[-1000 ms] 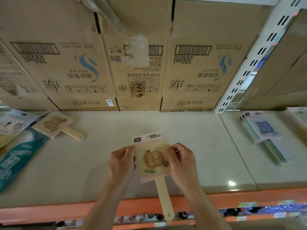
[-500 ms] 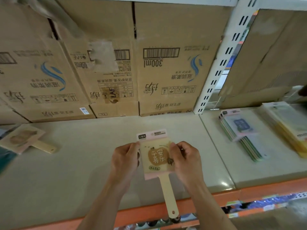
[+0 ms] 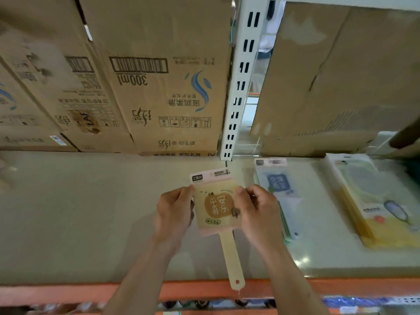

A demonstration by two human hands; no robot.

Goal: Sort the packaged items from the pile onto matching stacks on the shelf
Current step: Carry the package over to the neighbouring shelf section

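A packaged wooden paddle (image 3: 216,206) with a brown round print and a pale handle pointing toward me is held above the beige shelf (image 3: 91,212). My left hand (image 3: 173,213) pinches its left edge and my right hand (image 3: 259,211) pinches its right edge. Right of my hands lies a stack of flat packs with a blue label (image 3: 278,187) on the shelf. Further right is a stack of yellow-backed packs (image 3: 372,205).
Cardboard boxes (image 3: 163,87) line the back of the shelf. A white slotted upright (image 3: 241,87) divides the two bays. An orange rail (image 3: 68,292) runs along the front edge. A dark object (image 3: 405,137) pokes in at the right edge.
The view has swung to the right. The other paddle pack and the pile at the left have left the view, and the right-hand stacks now lie closer to my hands.
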